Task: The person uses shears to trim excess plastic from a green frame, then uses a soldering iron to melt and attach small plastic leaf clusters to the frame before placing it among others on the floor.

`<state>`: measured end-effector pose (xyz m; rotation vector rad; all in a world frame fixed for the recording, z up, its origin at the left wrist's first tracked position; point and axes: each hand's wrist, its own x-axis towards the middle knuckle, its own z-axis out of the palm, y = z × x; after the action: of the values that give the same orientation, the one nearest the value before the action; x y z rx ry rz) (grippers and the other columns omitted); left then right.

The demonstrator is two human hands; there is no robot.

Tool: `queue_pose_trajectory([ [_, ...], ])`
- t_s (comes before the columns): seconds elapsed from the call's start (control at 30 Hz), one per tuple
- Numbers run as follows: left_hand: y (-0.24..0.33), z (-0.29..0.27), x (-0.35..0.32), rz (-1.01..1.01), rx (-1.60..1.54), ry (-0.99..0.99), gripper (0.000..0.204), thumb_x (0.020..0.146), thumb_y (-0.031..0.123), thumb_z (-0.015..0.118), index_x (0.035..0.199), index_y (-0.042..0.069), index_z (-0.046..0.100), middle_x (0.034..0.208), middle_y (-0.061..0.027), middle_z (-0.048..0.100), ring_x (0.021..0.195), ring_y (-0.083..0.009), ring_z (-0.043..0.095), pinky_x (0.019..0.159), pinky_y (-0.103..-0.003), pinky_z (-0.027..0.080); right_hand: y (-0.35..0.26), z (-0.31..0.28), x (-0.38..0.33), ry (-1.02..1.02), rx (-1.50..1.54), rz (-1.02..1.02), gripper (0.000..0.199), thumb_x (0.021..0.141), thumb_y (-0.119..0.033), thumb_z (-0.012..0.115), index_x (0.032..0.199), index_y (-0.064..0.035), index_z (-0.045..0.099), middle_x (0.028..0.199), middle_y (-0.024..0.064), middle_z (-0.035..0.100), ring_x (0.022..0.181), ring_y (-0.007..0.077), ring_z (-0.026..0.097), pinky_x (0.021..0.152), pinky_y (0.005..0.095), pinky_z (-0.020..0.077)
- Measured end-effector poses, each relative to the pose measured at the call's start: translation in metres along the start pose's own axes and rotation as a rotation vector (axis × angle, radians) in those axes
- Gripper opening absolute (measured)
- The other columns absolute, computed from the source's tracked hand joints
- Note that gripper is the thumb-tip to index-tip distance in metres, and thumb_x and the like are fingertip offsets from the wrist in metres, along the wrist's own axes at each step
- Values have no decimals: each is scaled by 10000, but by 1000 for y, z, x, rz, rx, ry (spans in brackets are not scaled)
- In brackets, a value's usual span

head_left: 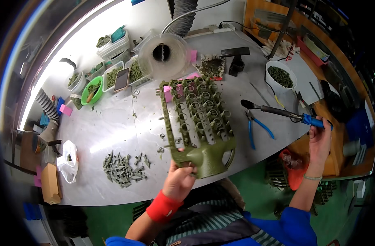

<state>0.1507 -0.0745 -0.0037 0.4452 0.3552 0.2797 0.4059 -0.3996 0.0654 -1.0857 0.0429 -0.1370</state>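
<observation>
My left hand (180, 180) is closed around the near edge of an olive-green moulded plastic rack (210, 158). The rack is tilted above the table, with rows of rings and small upright pieces across it and a smooth solid panel at its near end. In my right hand (320, 141), raised at the right, is the blue handle of a soldering iron (279, 110); its long dark shaft points left and ends in a rounded, spoon-like black tip. That tip is to the right of the rack, apart from it. Below the shaft lie blue-handled pliers (264, 128).
A pile of small grey-green pointed parts (121, 170) lies left of the rack. Behind are a clear round hood (148, 61), a phone (121, 79), a green bowl (98, 97) and parts trays. A white bucket of green pieces (293, 82) stands far right; a white bag (67, 164) sits left.
</observation>
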Motion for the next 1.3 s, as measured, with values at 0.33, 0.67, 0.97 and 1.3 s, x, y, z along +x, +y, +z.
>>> queue_pose_trajectory([
  [0.33, 77, 86, -59, 184, 1108, -452, 688, 714, 219, 866, 1267, 2, 518, 1190, -152, 608, 1091, -271, 532, 946, -374, 433, 1, -22, 30, -7, 95, -22, 291, 939, -239, 650, 1093, 6, 625, 943, 53, 655, 730, 83, 634, 679, 181, 547],
  [0.67, 0, 91, -11, 578, 2143, -182, 600, 725, 409, 807, 1195, 86, 621, 881, -93, 543, 853, -292, 447, 797, -401, 352, 22, -33, 45, 13, 115, 29, 287, 933, -250, 662, 1135, -52, 617, 1014, 20, 661, 756, 63, 638, 696, 182, 535],
  [0.97, -39, 81, 38, 654, 2305, -17, 526, 703, 367, 796, 1116, 87, 629, 820, -137, 561, 862, -313, 477, 775, -423, 351, 33, -44, 59, -24, 148, 46, 274, 949, -237, 645, 1140, -44, 609, 1077, 37, 668, 784, 75, 654, 697, 191, 543],
  [1.3, -56, 69, 65, 586, 2388, 74, 500, 703, 389, 794, 1066, 92, 622, 787, -137, 571, 858, -312, 491, 772, -428, 350, 45, -45, 63, -40, 152, 83, 250, 930, -232, 666, 1086, -40, 636, 1006, 59, 686, 739, 101, 668, 670, 205, 562],
])
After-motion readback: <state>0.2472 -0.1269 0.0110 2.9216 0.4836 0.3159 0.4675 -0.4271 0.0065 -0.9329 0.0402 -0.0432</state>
